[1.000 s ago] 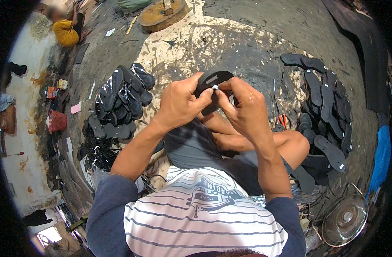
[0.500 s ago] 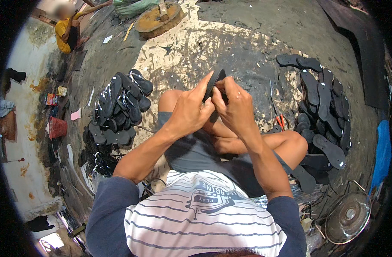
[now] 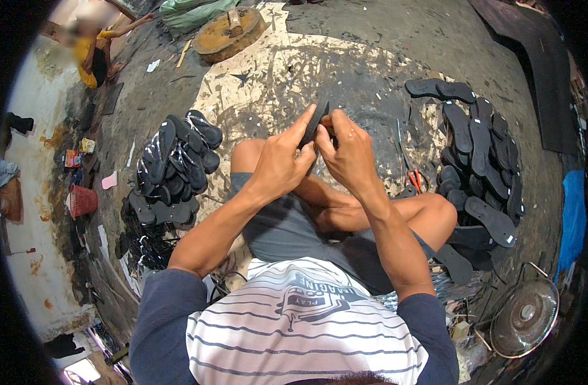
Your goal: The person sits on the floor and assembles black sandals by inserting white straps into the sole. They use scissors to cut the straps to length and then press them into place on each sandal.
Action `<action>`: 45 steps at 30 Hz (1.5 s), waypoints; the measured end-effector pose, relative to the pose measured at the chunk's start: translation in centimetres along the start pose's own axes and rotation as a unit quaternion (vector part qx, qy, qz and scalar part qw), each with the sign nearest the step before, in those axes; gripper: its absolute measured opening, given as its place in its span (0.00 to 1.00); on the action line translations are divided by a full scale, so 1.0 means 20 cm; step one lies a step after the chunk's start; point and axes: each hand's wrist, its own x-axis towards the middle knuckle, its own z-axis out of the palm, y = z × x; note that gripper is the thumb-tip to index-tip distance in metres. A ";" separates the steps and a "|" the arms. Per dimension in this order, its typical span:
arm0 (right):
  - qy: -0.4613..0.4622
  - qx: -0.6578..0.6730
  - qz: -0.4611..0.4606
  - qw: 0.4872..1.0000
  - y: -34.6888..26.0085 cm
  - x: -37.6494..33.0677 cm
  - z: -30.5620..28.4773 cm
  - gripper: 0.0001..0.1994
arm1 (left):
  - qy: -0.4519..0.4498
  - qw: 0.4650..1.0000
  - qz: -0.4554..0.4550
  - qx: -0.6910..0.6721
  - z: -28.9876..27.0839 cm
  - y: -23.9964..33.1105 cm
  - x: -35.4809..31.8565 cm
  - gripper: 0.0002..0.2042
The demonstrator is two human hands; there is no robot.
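1. Both hands meet in front of the person's knees around one black sandal sole [image 3: 317, 123], held edge-on so that only a thin dark strip shows between the fingers.
2. The left hand [image 3: 280, 165] is closed on the sole's near side — its forefinger stretched up along the edge, the thumb pressed in from below.
3. The right hand [image 3: 350, 153] is closed on the same sole from the other side, fingers curled over its top end; the two hands touch at the thumbs.
4. Left of the grip, well apart on the floor, lies a heap of finished black sandals [image 3: 175, 168] with straps.
5. Right of the grip, a spread of flat black soles [image 3: 477, 154] lies on the ground — nearer to it, just past the right wrist, red-handled pliers [image 3: 415, 180].
6. Beyond the grip, far up the floor, sits a round wooden block [image 3: 230, 31]; below the right elbow stands a small fan [image 3: 524, 317].
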 end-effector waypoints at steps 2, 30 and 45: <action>0.014 -0.049 -0.033 0.998 -0.03 0.01 0.01 0.08 | 0.011 1.000 -0.007 0.016 0.02 0.01 -0.01 0.29; 0.009 -0.007 -0.002 1.000 0.10 0.03 -0.02 0.10 | 0.031 0.998 0.030 -0.036 0.10 -0.06 0.09 0.28; -0.035 -0.111 -0.072 0.991 0.10 0.08 -0.06 0.10 | 0.045 0.997 0.022 -0.052 0.09 -0.05 0.08 0.31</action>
